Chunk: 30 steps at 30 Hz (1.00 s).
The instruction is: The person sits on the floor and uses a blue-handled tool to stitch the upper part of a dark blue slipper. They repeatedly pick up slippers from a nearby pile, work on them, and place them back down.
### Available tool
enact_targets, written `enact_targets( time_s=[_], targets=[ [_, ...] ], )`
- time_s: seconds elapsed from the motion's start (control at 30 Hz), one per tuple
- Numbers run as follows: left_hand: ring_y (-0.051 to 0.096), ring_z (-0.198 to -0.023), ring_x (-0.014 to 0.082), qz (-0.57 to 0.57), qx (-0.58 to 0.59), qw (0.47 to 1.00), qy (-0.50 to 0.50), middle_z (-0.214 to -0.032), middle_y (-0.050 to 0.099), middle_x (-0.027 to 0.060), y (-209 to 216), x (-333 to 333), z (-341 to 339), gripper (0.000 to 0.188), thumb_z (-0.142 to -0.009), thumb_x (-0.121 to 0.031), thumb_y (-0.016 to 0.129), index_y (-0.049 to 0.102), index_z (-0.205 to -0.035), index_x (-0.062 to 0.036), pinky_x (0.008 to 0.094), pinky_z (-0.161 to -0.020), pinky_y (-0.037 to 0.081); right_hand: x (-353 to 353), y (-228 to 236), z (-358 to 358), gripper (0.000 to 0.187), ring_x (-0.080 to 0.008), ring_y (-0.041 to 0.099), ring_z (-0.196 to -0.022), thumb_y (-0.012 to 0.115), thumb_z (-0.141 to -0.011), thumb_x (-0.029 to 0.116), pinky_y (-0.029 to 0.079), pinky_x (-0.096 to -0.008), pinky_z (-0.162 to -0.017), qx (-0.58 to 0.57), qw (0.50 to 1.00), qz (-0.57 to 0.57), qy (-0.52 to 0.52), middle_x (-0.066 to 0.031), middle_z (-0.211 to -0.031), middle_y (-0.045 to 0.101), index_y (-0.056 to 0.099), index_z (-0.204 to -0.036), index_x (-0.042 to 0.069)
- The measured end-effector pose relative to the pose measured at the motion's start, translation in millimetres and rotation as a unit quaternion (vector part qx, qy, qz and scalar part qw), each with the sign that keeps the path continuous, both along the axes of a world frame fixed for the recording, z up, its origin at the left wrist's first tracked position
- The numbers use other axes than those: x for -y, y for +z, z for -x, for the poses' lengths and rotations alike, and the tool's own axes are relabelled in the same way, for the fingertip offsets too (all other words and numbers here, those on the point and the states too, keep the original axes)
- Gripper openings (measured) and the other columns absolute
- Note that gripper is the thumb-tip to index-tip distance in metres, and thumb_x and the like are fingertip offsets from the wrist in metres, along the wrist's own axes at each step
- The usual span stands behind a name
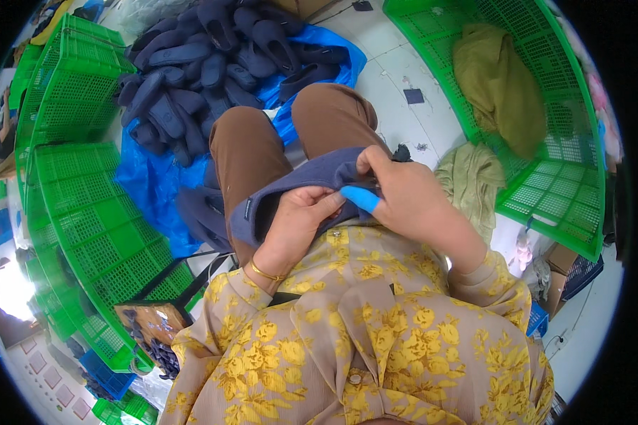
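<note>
Across my lap lies a navy blue felt slipper (276, 190), its opening toward my left wrist and a small dark tag at its edge. My left hand (294, 219) is partly inside the opening, thumb and forefinger pinching the slipper's edge. A bright blue cover wraps the thumb of my right hand (418, 202), which is closed on the slipper's other end with bent fingers. The two thumbs nearly meet. Something small and dark shows beneath the right fingers, too hidden to name. Just past the right knuckles is a black tuft (402, 152).
Beyond my knees, a heap of navy slippers (191, 78) rests on a blue plastic sheet (149, 177). Green crates (96, 205) stand along the left. On the right, another green crate (546, 195) has an olive cloth (500, 85) over it; a pale green cloth (471, 177) hangs beside my right hand.
</note>
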<state>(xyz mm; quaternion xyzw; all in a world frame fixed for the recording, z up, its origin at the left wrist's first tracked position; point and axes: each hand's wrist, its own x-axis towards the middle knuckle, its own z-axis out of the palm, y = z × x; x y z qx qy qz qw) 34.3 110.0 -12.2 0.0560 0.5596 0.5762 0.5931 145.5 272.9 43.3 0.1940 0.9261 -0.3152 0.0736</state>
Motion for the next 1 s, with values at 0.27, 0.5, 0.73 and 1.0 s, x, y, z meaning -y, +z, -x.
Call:
enact_targets(
  time_s=[0.27, 0.5, 0.73, 1.0],
  targets=[
    [0.056, -0.075, 0.0052, -0.018, 0.026, 0.999, 0.038, -0.086, 0.067, -0.0008, -7, 3, -4, 0.012, -0.094, -0.01, 0.064, 0.069, -0.1, -0.0003, 0.02, -0.07, 0.046, 17, -8, 8, 0.058, -0.0399, 0.066, -0.071, 0.063, -0.08, 0.007, 0.051, -0.0493, -0.062, -0.006, 1.0, 0.022, -0.001, -0.0184, -0.08, 0.066, 0.038, -0.132, 0.013],
    [0.059, -0.079, 0.0057, -0.041, 0.036, 0.998, 0.038, -0.093, 0.069, 0.0012, -10, 7, -2, 0.013, -0.092, -0.005, 0.063, 0.07, -0.103, -0.0007, 0.0203, -0.074, 0.048, 7, 10, 4, 0.042, -0.034, 0.063, -0.071, 0.065, -0.072, 0.003, 0.051, -0.0439, -0.061, -0.154, 0.985, -0.054, 0.052, -0.0083, -0.093, 0.06, 0.058, -0.112, 0.014],
    [0.065, -0.09, 0.0102, 0.005, 0.019, 1.0, 0.013, -0.098, 0.071, 0.0049, 3, 6, -2, 0.016, -0.089, -0.001, 0.064, 0.07, -0.103, 0.0013, 0.0244, -0.082, 0.052, 12, 14, 13, 0.015, -0.0303, 0.061, -0.07, 0.063, -0.074, 0.005, 0.049, -0.0405, -0.06, -0.106, 0.979, -0.072, 0.161, -0.009, -0.089, 0.054, 0.059, -0.088, 0.008],
    [0.059, -0.089, 0.0058, -0.157, -0.088, 0.982, 0.051, -0.098, 0.068, -0.0002, 1, 13, -12, 0.012, -0.092, -0.005, 0.062, 0.069, -0.1, 0.0005, 0.0231, -0.08, 0.049, 27, 11, 26, 0.032, -0.0306, 0.062, -0.078, 0.061, -0.073, -0.001, 0.049, -0.0379, -0.064, -0.283, 0.933, -0.057, 0.213, -0.008, -0.095, 0.056, 0.061, -0.104, 0.008]
  ],
)
